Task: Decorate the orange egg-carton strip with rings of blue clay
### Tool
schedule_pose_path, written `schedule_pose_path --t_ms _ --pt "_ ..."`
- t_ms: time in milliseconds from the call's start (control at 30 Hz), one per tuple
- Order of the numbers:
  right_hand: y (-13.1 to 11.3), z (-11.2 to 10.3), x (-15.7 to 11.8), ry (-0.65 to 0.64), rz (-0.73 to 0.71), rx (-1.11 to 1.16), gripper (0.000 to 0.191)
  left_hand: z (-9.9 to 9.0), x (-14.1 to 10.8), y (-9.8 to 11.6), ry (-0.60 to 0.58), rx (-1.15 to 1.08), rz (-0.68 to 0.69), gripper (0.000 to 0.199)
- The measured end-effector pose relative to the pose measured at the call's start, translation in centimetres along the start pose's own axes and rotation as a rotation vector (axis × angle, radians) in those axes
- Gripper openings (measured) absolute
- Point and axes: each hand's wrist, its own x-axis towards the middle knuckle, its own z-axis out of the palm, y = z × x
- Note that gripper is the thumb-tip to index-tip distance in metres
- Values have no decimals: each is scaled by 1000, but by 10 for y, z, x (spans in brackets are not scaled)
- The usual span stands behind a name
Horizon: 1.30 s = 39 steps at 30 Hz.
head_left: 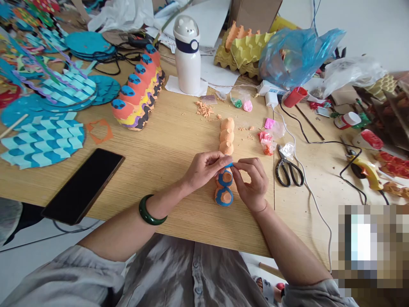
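Observation:
A row of orange egg-carton cups lies lengthwise on the wooden table, and the nearest cups carry blue rings around orange centres. Over this row my left hand and my right hand meet, their fingertips pinching a small strip of soft blue material, possibly clay. The hands hide part of the cup beneath. A green bangle circles my left wrist. To the left stands a longer egg-carton caterpillar, painted orange, yellow and purple, with blue spots.
A black phone lies at the table's near left, beside teal woven-paper sheets. Black scissors, orange crumbs, a white bottle, a blue plastic bag and a yellow glue gun surround the hands, with cables across the right.

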Motion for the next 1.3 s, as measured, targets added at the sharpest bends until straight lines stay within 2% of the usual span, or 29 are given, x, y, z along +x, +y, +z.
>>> schedule_pose_path --t_ms 133,233,333,500,700,867,1067,1200,1300 --pt "1 1 0 7 35 0 11 1 0 -2 11 -47 16 46" --pt "3 1 0 -20 60 -37 9 2 2 -3 18 -46 36 39" --pt "3 1 0 -30 94 -20 18 1 4 -2 36 -45 44 36" --pt "2 2 0 -15 30 14 14 0 4 -3 10 -23 30 39" --pt "2 3 -1 -9 94 48 14 -1 2 -2 1 18 6 39" --pt "4 4 -3 -41 19 4 8 -2 2 -1 -27 12 2 40" --pt "6 4 -4 -6 79 -15 3 -3 2 -6 -62 -4 15 38" --pt "4 7 -5 -13 75 31 5 -4 1 -6 -32 30 20 36" --pt "3 10 -6 -7 169 49 2 -4 1 -4 -29 26 39 35"
